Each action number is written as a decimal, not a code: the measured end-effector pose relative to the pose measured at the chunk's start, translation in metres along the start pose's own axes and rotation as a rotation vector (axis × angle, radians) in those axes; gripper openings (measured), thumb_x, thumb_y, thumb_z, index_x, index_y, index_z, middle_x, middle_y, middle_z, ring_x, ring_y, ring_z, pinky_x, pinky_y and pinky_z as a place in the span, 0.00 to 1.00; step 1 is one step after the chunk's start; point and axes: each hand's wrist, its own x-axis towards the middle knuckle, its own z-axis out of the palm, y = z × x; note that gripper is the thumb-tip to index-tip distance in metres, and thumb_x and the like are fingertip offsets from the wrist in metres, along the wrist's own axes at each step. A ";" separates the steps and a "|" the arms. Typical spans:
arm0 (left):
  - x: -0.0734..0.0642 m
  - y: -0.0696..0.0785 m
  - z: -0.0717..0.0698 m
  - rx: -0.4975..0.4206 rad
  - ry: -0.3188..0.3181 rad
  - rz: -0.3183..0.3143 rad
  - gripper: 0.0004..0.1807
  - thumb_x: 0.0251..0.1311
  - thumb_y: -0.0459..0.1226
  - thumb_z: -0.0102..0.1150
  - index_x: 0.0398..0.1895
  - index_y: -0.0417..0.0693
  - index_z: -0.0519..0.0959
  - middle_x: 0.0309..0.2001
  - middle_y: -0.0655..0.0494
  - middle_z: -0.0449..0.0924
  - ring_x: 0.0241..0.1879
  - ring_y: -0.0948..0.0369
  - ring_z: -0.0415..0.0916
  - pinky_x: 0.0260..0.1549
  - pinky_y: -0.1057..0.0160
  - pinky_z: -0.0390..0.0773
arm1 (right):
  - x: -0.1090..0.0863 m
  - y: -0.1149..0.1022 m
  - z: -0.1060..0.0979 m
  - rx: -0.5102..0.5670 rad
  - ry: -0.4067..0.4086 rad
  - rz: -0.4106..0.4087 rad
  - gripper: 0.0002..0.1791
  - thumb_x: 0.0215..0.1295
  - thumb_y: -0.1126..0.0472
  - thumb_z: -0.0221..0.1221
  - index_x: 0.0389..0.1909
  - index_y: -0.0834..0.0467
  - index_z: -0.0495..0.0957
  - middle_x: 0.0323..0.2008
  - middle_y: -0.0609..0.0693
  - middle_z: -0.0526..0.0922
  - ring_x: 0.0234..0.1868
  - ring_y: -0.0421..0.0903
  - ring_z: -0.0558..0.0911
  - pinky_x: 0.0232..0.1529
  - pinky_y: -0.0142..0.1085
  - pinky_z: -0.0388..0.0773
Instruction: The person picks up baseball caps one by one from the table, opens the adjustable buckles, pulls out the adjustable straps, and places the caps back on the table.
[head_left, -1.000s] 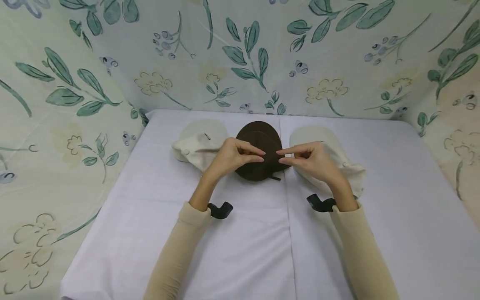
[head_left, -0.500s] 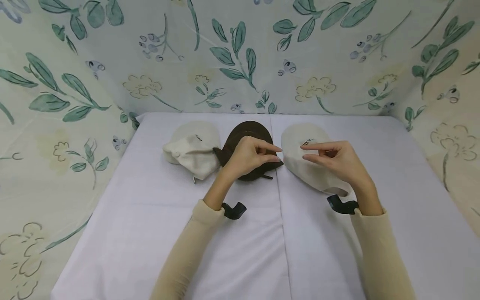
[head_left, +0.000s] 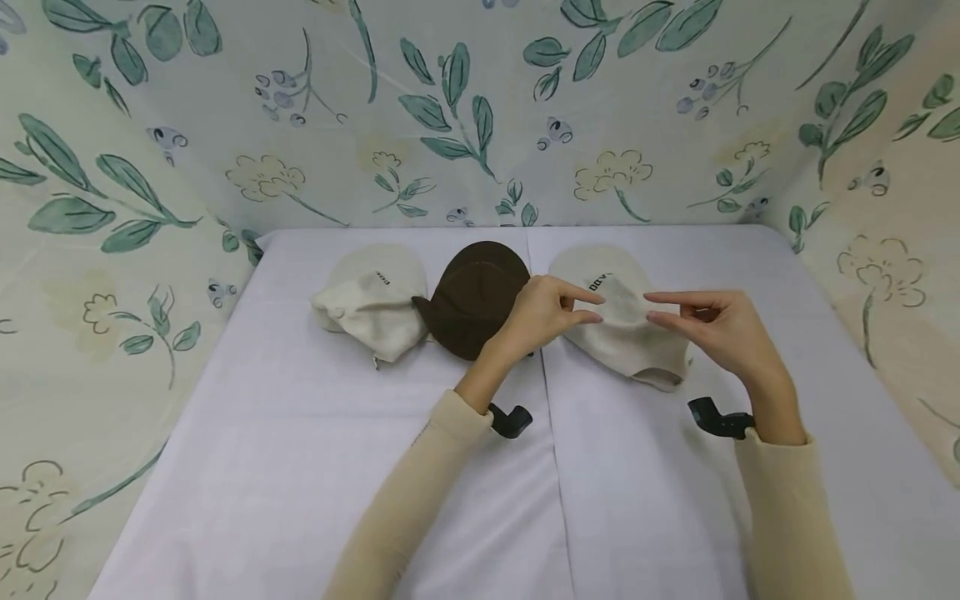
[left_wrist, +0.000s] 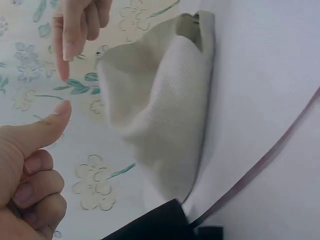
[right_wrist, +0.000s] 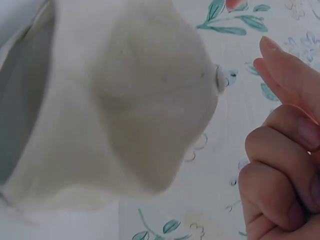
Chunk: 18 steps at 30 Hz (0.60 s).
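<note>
My left hand (head_left: 542, 315) is over the gap between the brown cap (head_left: 474, 304) and the right-hand cream cap (head_left: 626, 350). Its thumb and index finger stretch forward with nothing between them, while the other fingers (left_wrist: 42, 185) are folded in. Facing it from the right, my right hand (head_left: 723, 333) makes the same shape, also holding nothing. Between the two pairs of fingertips lies a small gap, overlapping the cream cap in the head view. Dark lettering shows on that cap's front. Another cream cap (head_left: 371, 312), with similar lettering, lies at the left of the row.
The three caps lie side by side on a white tablecloth (head_left: 360, 467) near its back edge. A curtain with a leaf-and-flower print (head_left: 300, 108) hangs behind and along the sides. A black wrist mount (head_left: 718, 418) sticks out from each sleeve.
Both hands have moved right, from over the brown cap to over the right-hand cream cap. The brown cap's left side is now uncovered. The head view has shifted slightly right.
</note>
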 end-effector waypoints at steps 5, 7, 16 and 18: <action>0.007 0.000 0.021 0.048 -0.019 -0.009 0.15 0.58 0.45 0.76 0.48 0.58 0.91 0.14 0.62 0.72 0.16 0.72 0.63 0.15 0.75 0.57 | -0.010 0.018 -0.010 0.004 0.022 0.042 0.17 0.63 0.67 0.71 0.53 0.64 0.87 0.16 0.42 0.64 0.18 0.41 0.59 0.18 0.38 0.55; 0.009 0.001 0.028 0.060 -0.018 -0.006 0.15 0.58 0.46 0.76 0.48 0.59 0.91 0.15 0.63 0.74 0.17 0.72 0.64 0.15 0.75 0.57 | -0.012 0.025 -0.013 0.013 0.032 0.050 0.18 0.63 0.68 0.71 0.53 0.65 0.86 0.16 0.42 0.64 0.19 0.41 0.60 0.19 0.38 0.55; 0.014 0.001 0.046 0.056 0.021 -0.005 0.13 0.57 0.45 0.76 0.46 0.59 0.92 0.16 0.61 0.78 0.18 0.74 0.63 0.17 0.76 0.58 | -0.015 0.041 -0.014 0.062 0.046 0.028 0.18 0.61 0.71 0.71 0.52 0.67 0.86 0.16 0.41 0.69 0.20 0.40 0.63 0.19 0.38 0.57; 0.014 0.000 0.048 0.049 0.025 -0.004 0.13 0.57 0.45 0.76 0.46 0.59 0.92 0.16 0.61 0.78 0.17 0.74 0.62 0.17 0.76 0.59 | -0.015 0.043 -0.013 0.082 0.037 0.022 0.17 0.61 0.72 0.70 0.52 0.69 0.85 0.16 0.41 0.71 0.20 0.40 0.62 0.19 0.38 0.56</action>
